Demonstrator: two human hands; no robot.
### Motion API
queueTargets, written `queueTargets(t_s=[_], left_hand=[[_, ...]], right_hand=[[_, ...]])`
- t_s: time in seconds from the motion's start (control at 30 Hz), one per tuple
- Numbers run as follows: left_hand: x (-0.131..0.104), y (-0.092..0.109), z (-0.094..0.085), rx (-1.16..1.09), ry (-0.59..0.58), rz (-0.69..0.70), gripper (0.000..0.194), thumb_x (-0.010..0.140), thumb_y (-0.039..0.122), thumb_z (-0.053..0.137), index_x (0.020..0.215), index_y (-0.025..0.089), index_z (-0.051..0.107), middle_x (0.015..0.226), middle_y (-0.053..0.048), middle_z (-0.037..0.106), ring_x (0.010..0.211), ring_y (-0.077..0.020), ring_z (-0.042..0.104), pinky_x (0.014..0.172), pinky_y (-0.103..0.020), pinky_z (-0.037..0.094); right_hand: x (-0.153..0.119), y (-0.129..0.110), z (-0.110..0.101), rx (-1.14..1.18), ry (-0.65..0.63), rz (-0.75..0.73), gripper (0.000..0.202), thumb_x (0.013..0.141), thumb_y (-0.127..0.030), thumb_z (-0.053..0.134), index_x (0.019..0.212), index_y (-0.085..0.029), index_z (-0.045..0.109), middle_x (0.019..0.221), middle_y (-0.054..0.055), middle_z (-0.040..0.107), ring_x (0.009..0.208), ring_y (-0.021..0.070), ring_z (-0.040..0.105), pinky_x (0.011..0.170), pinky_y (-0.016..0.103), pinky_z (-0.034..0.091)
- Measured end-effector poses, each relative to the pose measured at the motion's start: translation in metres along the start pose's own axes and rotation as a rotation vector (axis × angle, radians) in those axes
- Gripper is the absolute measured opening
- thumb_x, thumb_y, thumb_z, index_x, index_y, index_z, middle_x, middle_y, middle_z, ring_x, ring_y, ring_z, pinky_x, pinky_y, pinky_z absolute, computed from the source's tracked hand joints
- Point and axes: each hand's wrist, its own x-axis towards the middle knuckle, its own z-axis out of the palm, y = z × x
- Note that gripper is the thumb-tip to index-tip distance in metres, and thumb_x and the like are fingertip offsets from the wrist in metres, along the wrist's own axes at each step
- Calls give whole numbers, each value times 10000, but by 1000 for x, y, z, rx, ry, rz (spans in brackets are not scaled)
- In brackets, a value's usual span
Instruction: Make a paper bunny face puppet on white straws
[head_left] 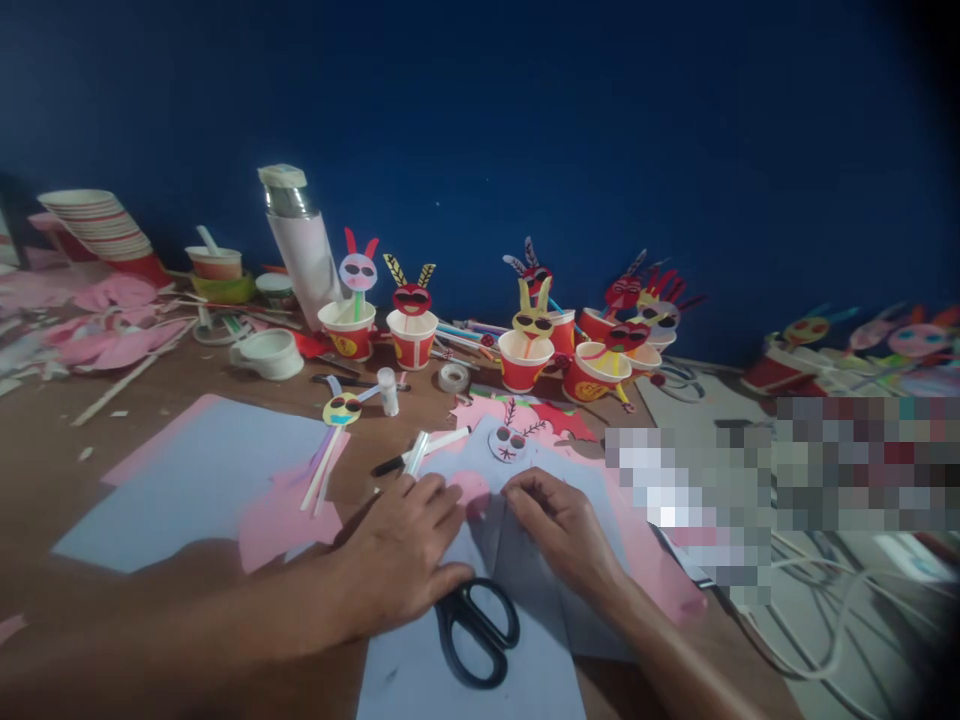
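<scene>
My left hand [409,540] rests on pale paper [480,690], fingers spread and thumb apart, beside a pink paper circle [472,494]. My right hand [559,520] is pinched over the same papers; anything between its fingertips is too small to tell. Black-handled scissors [480,632] lie just below my left thumb, their blades not visible. Beyond my hands lies a white round paper face [508,444] with dark glasses, a red mouth and leafy antennae. Markers [448,440] lie past my left fingers.
Red paper cups [412,340] with paper-faced sticks line the back. A pale bottle [300,250], tape roll [453,377], small container [388,391] and white cup [268,353] stand around. Blue-grey sheets [187,480] and a yellow face [342,408] lie left; cables [817,660] lie right.
</scene>
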Motion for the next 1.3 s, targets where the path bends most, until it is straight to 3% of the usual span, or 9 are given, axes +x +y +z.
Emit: queueTargets(t_s=[0.2, 0.4, 0.6, 0.87, 1.1, 1.3], left_hand=[[-8, -1, 12, -2, 12, -19, 507, 864, 494, 393, 1216, 139, 479, 1279, -106, 494, 1120, -295, 401, 917, -467, 307], [-11, -5, 13, -54, 18, -32, 473, 865, 506, 379, 1197, 189, 493, 1311, -83, 468, 1130, -287, 407, 924, -469, 311], [-9, -5, 11, -70, 6, -31, 476, 863, 501, 384, 1215, 193, 476, 1310, -99, 461, 1123, -288, 416, 926, -470, 327], [-13, 3, 11, -83, 0, -71, 473, 871, 513, 350, 1189, 192, 488, 1361, -108, 398, 1175, -297, 372, 962, -482, 284], [-13, 4, 9, -90, 43, -63, 416, 861, 485, 407, 1121, 181, 522, 1291, -86, 457, 1130, -276, 405, 949, -454, 289], [-10, 3, 2, -117, 3, -72, 379, 856, 462, 437, 1077, 170, 535, 1084, -86, 541, 1052, -258, 444, 907, -426, 326]], right_hand=[[3, 6, 0, -164, -30, -65, 202, 861, -297, 454, 792, -173, 598, 611, -28, 548, 537, 98, 454, 505, 207, 342], [-2, 8, 6, -544, 1, -419, 195, 877, -243, 462, 979, -230, 627, 756, 24, 611, 682, 147, 531, 634, 262, 360], [-1, 8, 11, -803, -4, -516, 171, 853, -191, 486, 926, -246, 630, 747, 25, 584, 691, 168, 486, 634, 295, 287], [0, 10, 11, -830, 14, -607, 182, 876, -184, 450, 864, -224, 627, 691, 14, 550, 645, 151, 473, 608, 291, 263], [0, 13, 12, -794, -10, -598, 177, 892, -225, 447, 842, -211, 616, 697, 13, 556, 650, 157, 478, 616, 294, 281], [-1, 17, 14, -702, -7, -522, 184, 867, -279, 514, 1029, -231, 586, 851, 38, 579, 758, 179, 507, 662, 297, 338]])
